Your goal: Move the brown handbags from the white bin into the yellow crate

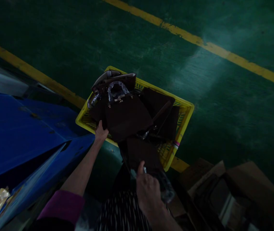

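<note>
A yellow plastic crate sits on the green floor, holding several dark brown handbags. My left hand reaches down and grips the lower corner of the top handbag, whose handles are wrapped in clear plastic. My right hand is closer to me and holds another dark handbag by its plastic-wrapped handle, hanging over the crate's near edge.
Blue plastic sheeting or bins fill the left side. Brown cardboard boxes stand at lower right. Yellow painted lines cross the green floor. The scene is dim.
</note>
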